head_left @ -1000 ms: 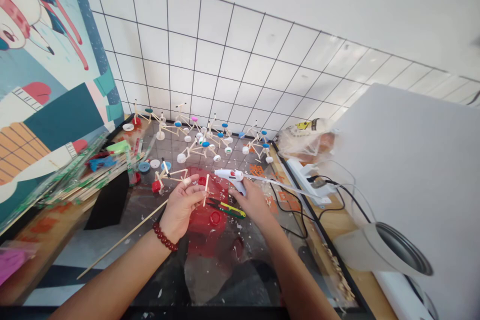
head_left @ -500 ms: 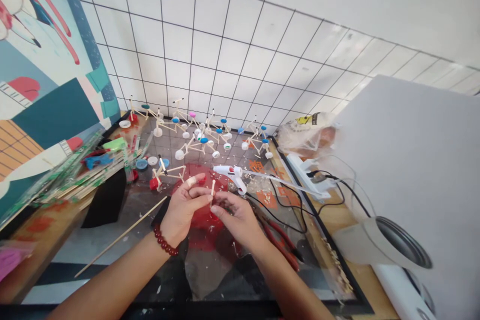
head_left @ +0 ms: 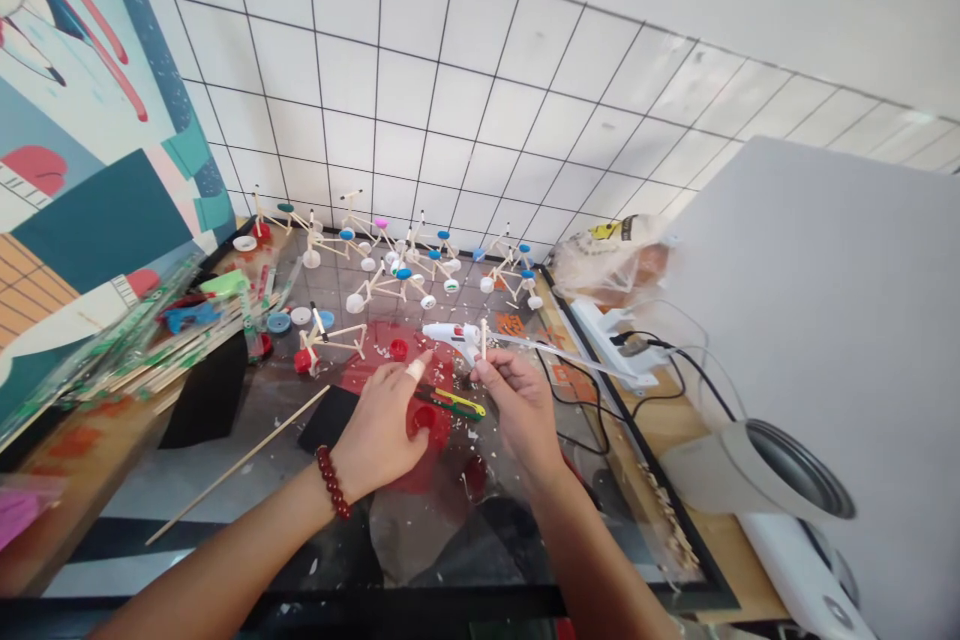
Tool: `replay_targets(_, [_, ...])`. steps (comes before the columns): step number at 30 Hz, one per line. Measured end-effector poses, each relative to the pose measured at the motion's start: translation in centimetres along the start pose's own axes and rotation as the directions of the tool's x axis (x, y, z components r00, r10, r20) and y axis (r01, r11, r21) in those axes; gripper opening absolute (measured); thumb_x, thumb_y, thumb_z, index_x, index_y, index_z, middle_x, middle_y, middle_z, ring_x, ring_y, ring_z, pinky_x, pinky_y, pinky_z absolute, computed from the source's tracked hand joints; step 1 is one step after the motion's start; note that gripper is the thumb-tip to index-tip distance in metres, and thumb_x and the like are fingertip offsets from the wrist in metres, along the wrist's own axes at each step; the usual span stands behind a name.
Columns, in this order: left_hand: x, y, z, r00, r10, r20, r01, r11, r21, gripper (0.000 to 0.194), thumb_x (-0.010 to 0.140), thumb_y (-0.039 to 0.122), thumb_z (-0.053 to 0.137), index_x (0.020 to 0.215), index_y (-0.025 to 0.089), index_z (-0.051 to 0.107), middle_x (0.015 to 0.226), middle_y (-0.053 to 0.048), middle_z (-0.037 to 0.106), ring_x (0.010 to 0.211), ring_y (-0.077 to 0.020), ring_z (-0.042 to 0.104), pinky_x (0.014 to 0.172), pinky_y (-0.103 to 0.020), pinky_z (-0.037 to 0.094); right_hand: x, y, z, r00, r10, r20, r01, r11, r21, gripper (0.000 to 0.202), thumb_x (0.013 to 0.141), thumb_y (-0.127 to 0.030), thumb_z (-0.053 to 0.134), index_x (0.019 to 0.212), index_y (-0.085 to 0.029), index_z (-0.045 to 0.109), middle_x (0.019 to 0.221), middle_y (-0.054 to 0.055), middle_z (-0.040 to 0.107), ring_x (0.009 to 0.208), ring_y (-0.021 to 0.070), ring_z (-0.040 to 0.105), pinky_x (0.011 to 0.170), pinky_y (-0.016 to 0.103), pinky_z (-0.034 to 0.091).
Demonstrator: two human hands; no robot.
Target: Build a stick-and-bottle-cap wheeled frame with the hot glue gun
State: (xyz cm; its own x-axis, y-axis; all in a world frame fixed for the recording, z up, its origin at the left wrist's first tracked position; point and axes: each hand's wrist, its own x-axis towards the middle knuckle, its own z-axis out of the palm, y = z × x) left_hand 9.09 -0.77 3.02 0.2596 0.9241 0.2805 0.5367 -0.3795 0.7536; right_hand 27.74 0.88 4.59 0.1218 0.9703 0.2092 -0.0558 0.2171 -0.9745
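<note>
My right hand (head_left: 516, 408) pinches a short pale wooden stick (head_left: 484, 338) upright between thumb and fingertips. With its fingers apart and nothing in it, my left hand (head_left: 386, 425) hovers over the table's red patch. Beside its fingers lies a yellow-and-green utility knife (head_left: 459, 403), partly covered by the hand. A red bottle cap (head_left: 424, 418) sits near my left thumb and another red cap (head_left: 398, 350) stands beyond the fingers. Just behind the stick lies a white glue gun (head_left: 448, 332). A small stick frame (head_left: 341, 338) with a red cap rests to the left.
Several stick models (head_left: 405, 275) with bottle-cap wheels stand along the tiled wall. Bundled wooden sticks (head_left: 191, 350) lie at left, and a long stick (head_left: 238, 465) lies nearer me. A power strip (head_left: 611, 340) with black cables and a pale cylindrical container (head_left: 712, 470) are at right.
My hands have separated. The stick moved right and up in my right hand; my left hand let go of it and opened. The utility knife and nearby red cap have come into view.
</note>
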Motion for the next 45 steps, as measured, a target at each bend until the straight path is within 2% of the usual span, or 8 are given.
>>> replay_targets(3, [-0.4, -0.4, 0.7, 0.994, 0.021, 0.108, -0.041, 0.982, 0.185, 0.084, 0.066, 0.006, 0.062, 0.146, 0.021, 0.043, 0.123, -0.013, 0.066, 0.122, -0.0335, 0.05, 0.104, -0.052, 0.039, 0.1, 0.0, -0.3, 0.999, -0.031, 0.009, 0.031, 0.999, -0.025, 0.018, 0.082, -0.038, 0.07, 0.081, -0.02, 0.067, 0.07, -0.001, 0.064, 0.065, 0.0129, 0.056, 0.065, 0.025, 0.045])
replay_targets(7, [-0.6, -0.8, 1.2, 0.987, -0.012, 0.162, -0.022, 0.979, 0.202, 0.078, 0.067, 0.006, 0.06, 0.143, 0.019, 0.047, 0.115, -0.013, 0.068, 0.114, -0.0324, 0.057, 0.1, -0.049, 0.043, -0.2, 0.0, 0.1, 0.998, -0.043, 0.038, 0.045, 0.998, -0.05, 0.019, 0.082, -0.039, 0.069, 0.081, -0.02, 0.066, 0.071, 0.0, 0.064, 0.066, 0.0143, 0.058, 0.066, 0.027, 0.048])
replay_targets(15, [0.3, -0.6, 0.0, 0.992, -0.071, -0.107, 0.051, 0.982, -0.181, 0.074, 0.077, 0.014, 0.064, 0.146, 0.027, 0.044, 0.112, -0.006, 0.071, 0.094, -0.0218, 0.068, 0.089, -0.034, 0.052, -0.5, -0.4, -1.2, 0.967, -0.254, -0.003, 0.247, 0.945, -0.215, 0.014, 0.09, -0.032, 0.061, 0.087, -0.022, 0.071, 0.072, 0.0, 0.064, 0.066, 0.0144, 0.057, 0.064, 0.027, 0.046])
replay_targets(18, [0.5, -0.3, -0.7, 0.979, -0.056, -0.195, 0.018, 0.981, -0.194, 0.07, 0.08, 0.019, 0.067, 0.145, 0.026, 0.043, 0.111, -0.006, 0.072, 0.095, -0.0212, 0.068, 0.091, -0.034, 0.051, -0.7, -1.2, -2.1, 0.915, -0.395, 0.089, 0.4, 0.853, -0.336, 0.013, 0.092, -0.025, 0.06, 0.092, -0.023, 0.073, 0.076, 0.002, 0.066, 0.07, 0.016, 0.059, 0.066, 0.029, 0.046])
replay_targets(22, [0.5, -0.2, -1.1, 0.951, 0.05, -0.306, -0.074, 0.995, -0.069, 0.069, 0.079, 0.019, 0.07, 0.143, 0.025, 0.045, 0.108, -0.005, 0.073, 0.107, -0.0248, 0.065, 0.106, -0.041, 0.042, -0.7, -2.4, -2.7, 0.788, -0.546, 0.284, 0.61, 0.633, -0.477, 0.016, 0.09, -0.017, 0.058, 0.095, -0.023, 0.073, 0.066, 0.001, 0.062, 0.063, 0.0162, 0.056, 0.063, 0.031, 0.041])
replay_targets(27, [0.5, -0.2, -1.0, 0.931, 0.133, -0.34, -0.135, 0.991, 0.017, 0.071, 0.078, 0.016, 0.069, 0.143, 0.026, 0.044, 0.107, -0.005, 0.072, 0.114, -0.0265, 0.061, 0.11, -0.045, 0.038, -0.9, -2.3, -2.3, 0.676, -0.563, 0.476, 0.726, 0.394, -0.565, 0.015, 0.087, -0.014, 0.058, 0.091, -0.021, 0.07, 0.062, 0.001, 0.056, 0.061, 0.016, 0.048, 0.061, 0.031, 0.035])
replay_targets(38, [0.5, -0.2, -0.7, 0.91, 0.278, -0.306, -0.233, 0.957, 0.175, 0.075, 0.08, 0.014, 0.067, 0.147, 0.027, 0.036, 0.105, -0.004, 0.072, 0.114, -0.0265, 0.06, 0.114, -0.048, 0.032, -1.0, -0.7, -1.7, 0.673, -0.496, 0.549, 0.733, 0.346, -0.586, 0.015, 0.088, -0.014, 0.055, 0.093, -0.02, 0.068, 0.067, 0.003, 0.061, 0.065, 0.017, 0.049, 0.064, 0.032, 0.035])
replay_targets(45, [0.5, 0.0, -0.7, 0.917, 0.26, -0.301, -0.224, 0.963, 0.149, 0.07, 0.078, 0.014, 0.065, 0.143, 0.026, 0.042, 0.107, -0.005, 0.072, 0.114, -0.0274, 0.062, 0.116, -0.051, 0.031, -1.0, -0.6, -1.5, 0.663, -0.485, 0.57, 0.743, 0.337, -0.579, 0.017, 0.088, -0.012, 0.054, 0.095, -0.02, 0.068, 0.067, 0.002, 0.061, 0.065, 0.0169, 0.051, 0.065, 0.032, 0.035])
